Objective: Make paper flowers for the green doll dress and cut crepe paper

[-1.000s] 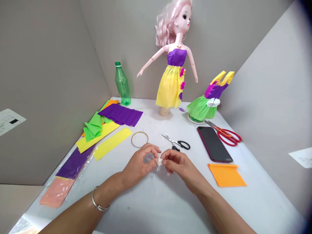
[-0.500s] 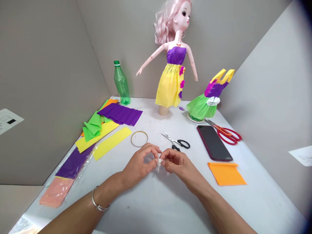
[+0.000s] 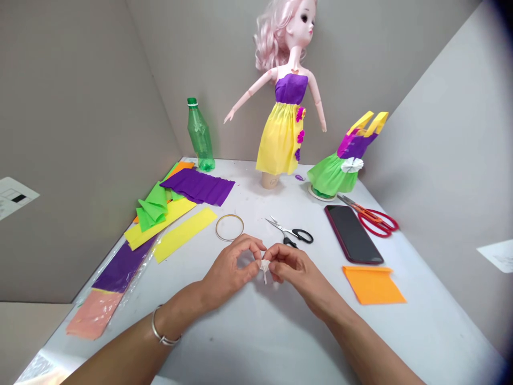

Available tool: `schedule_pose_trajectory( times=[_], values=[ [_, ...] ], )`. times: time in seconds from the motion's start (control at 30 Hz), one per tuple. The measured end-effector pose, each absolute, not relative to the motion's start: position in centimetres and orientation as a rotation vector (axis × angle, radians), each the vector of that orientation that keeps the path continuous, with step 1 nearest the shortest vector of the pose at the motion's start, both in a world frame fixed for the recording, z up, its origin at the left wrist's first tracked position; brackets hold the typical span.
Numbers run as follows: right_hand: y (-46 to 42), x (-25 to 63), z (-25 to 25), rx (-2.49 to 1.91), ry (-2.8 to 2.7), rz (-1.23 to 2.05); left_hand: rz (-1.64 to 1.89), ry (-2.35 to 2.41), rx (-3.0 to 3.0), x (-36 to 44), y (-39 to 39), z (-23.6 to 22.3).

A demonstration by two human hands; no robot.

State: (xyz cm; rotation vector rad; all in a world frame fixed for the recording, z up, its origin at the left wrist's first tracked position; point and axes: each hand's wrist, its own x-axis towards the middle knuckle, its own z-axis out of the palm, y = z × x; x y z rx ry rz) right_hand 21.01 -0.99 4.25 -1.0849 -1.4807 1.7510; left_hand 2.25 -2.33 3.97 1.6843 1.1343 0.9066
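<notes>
A small white gathered piece, paper or fabric with a thin tail hanging down (image 3: 264, 266), is pinched between both hands over the table. My left hand (image 3: 236, 262), a silver bangle on its wrist, grips the piece's left edge with thumb and fingertips. From the other side my right hand (image 3: 292, 267) pinches its right edge, fingers curled. Just beyond the hands lie small black-handled scissors (image 3: 294, 233), blades apart. A gold bangle (image 3: 230, 228) rests on the table beyond my left hand.
At the back stands a doll (image 3: 286, 123) in a purple and yellow dress. Left are a green bottle (image 3: 200, 136), a purple crepe strip (image 3: 198, 186) and a yellow strip (image 3: 184, 235). Right are a small dress (image 3: 340, 166), red-handled scissors (image 3: 377, 222), a phone (image 3: 353, 234) and folded orange paper (image 3: 374, 286).
The white piece has turned between the fingers and now shows a fanned-out top. Both hands keep their pinch in nearly the same place. The view has shifted slightly.
</notes>
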Motion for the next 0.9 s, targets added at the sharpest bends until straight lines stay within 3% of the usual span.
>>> schedule_pose_trajectory(
  times=[0.9],
  values=[
    [-0.95,21.15,3.56,-1.133,-1.507,1.696,0.933,1.164,1.693,2.25,-2.45,3.96]
  ],
)
